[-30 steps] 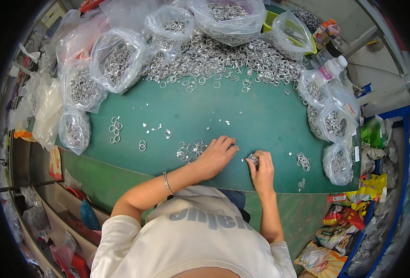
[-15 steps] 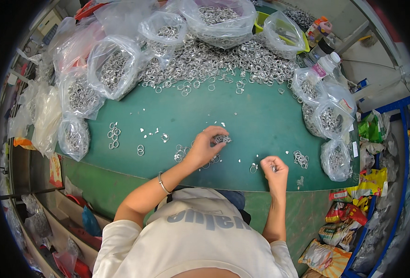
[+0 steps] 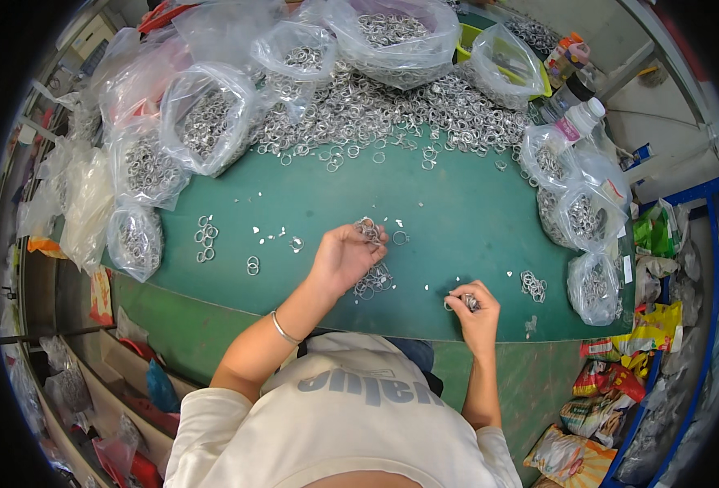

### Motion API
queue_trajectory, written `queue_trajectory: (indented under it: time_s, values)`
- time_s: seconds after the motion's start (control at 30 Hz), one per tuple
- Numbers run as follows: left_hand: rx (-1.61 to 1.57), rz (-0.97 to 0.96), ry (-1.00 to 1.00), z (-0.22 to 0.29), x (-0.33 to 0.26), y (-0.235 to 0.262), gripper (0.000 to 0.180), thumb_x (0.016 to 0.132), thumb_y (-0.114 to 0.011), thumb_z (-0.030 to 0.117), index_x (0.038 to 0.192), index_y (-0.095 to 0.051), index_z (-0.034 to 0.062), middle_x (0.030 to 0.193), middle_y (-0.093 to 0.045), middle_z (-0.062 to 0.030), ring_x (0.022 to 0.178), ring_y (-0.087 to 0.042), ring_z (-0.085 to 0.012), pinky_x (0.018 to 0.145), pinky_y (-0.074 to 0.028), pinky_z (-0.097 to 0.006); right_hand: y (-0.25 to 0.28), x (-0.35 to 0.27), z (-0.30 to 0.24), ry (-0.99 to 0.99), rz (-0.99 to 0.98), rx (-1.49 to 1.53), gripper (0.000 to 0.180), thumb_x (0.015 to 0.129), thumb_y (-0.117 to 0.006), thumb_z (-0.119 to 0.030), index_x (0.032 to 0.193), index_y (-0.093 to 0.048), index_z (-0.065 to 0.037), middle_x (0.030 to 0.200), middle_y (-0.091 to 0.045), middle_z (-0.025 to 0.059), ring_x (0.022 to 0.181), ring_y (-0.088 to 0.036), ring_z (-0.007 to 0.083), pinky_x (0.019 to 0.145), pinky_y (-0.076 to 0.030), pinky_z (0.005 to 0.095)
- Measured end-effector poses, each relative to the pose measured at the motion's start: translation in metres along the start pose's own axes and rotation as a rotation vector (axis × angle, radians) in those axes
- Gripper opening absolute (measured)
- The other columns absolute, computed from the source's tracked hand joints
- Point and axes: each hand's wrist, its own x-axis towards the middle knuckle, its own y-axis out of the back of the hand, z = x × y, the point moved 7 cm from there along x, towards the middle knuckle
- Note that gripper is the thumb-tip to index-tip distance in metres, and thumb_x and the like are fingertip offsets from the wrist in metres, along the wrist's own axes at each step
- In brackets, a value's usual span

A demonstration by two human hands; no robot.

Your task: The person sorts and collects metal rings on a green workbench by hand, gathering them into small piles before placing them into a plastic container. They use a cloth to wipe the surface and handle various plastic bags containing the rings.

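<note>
My left hand (image 3: 341, 257), turned partly palm up over the middle of the green table (image 3: 465, 207), has its fingers curled round a cluster of silver metal rings (image 3: 369, 232). Just under its fingers lies a small pile of rings (image 3: 375, 281), and a single ring (image 3: 400, 237) rests beside the fingertips. Near the table's front edge, my right hand (image 3: 481, 319) is closed on several more silver rings (image 3: 471, 302); another ring shows at its thumb and fingertips. Small silver flakes (image 3: 399, 222) are scattered around the left hand.
A large heap of rings (image 3: 392, 106) covers the table's far side. Ring-filled plastic bags (image 3: 209, 122) line the left, back and right (image 3: 593, 285). Smaller ring groups lie at left (image 3: 205, 238) and right (image 3: 533, 285). Bottles (image 3: 580, 118) stand at the back right.
My left hand has turned its palm upward and shifted slightly left, with rings in its fingers. My right hand has closed on the ring that lay on the table beside it.
</note>
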Motion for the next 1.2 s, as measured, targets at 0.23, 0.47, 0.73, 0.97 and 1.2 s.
queue_trajectory:
  time_s: [0.23,0.47,0.73,0.97,1.2]
  values:
    - [0.379,0.037,0.050,0.001,-0.010,0.009,0.017,0.088,-0.050,0.017,0.077,-0.053,0.0043,0.063,-0.044,-0.0025,0.053,-0.038,-0.0093,0.047,-0.030,-0.020,-0.040,0.012,0.000,-0.533,-0.066,1.158,0.015,0.088,-0.056,-0.014,0.098,-0.053,-0.004,0.080,-0.055,0.0057,0.054,-0.044,0.0104,0.042,-0.033,0.0195]
    - [1.080,0.190,-0.202,0.014,-0.026,-0.011,0.018,0.090,-0.048,0.010,0.097,-0.060,0.0002,0.063,-0.049,-0.0005,0.047,-0.035,-0.0030,0.042,-0.027,-0.017,-0.072,0.068,-0.033,0.159,0.013,-0.403,0.014,0.081,-0.064,-0.015,0.086,-0.061,-0.002,0.068,-0.053,-0.0010,0.053,-0.049,0.0088,0.046,-0.039,0.0248]
    - [1.768,0.066,-0.608,0.028,-0.037,-0.023,0.013,0.079,-0.060,0.005,0.091,-0.065,0.0026,0.074,-0.057,-0.0059,0.060,-0.052,-0.0168,0.056,-0.043,-0.029,-0.079,0.066,0.002,-0.138,-0.180,0.274,0.007,0.081,-0.054,-0.006,0.086,-0.056,-0.002,0.078,-0.056,0.0056,0.053,-0.051,0.0126,0.042,-0.037,0.0262]
    - [2.119,-0.017,-0.510,0.008,-0.027,-0.029,0.012,0.074,-0.065,0.011,0.083,-0.065,0.0030,0.077,-0.059,-0.0115,0.067,-0.058,-0.0295,0.061,-0.047,-0.038,-0.076,0.036,-0.018,-0.533,-0.256,1.349,0.015,0.084,-0.049,-0.006,0.097,-0.053,-0.001,0.085,-0.054,0.0117,0.050,-0.046,0.0151,0.036,-0.032,0.0231]
    - [1.752,0.013,-0.559,0.018,-0.027,-0.036,0.009,0.071,-0.066,0.007,0.079,-0.066,0.0018,0.065,-0.054,-0.0092,0.059,-0.053,-0.0225,0.056,-0.043,-0.034,-0.077,0.022,-0.018,-0.459,-0.197,0.468,0.012,0.081,-0.065,-0.008,0.090,-0.063,0.000,0.060,-0.050,-0.0045,0.055,-0.041,0.0014,0.045,-0.031,0.0182]
